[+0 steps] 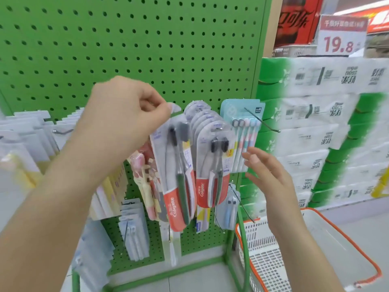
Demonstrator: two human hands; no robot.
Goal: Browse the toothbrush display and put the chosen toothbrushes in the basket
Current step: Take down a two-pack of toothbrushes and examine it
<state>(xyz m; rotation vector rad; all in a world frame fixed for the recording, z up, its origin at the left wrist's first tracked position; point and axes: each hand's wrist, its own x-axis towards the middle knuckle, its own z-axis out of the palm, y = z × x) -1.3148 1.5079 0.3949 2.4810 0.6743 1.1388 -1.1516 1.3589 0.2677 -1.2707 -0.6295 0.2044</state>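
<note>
Fingers (162,108) of the left hand (124,110) pinch a Colgate toothbrush pack (174,175); right hand (267,173) fingers spread, relaxed, above a white basket (315,249).

- Stacked tissue packs (315,127), green and white, right of the pegboard.
- Red-numbered price sign (342,36) reading 19.8 above them.
- Red cola cartons (294,20) behind the sign.

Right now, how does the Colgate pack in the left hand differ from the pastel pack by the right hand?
The Colgate pack holds two dark-bristled brushes; the pastel pack holds several pale ones. The left hand pinches the Colgate pack's top and it tilts; the pastel pack hangs straight on its hook, the open right hand beside it. Both are carded packs.
</note>
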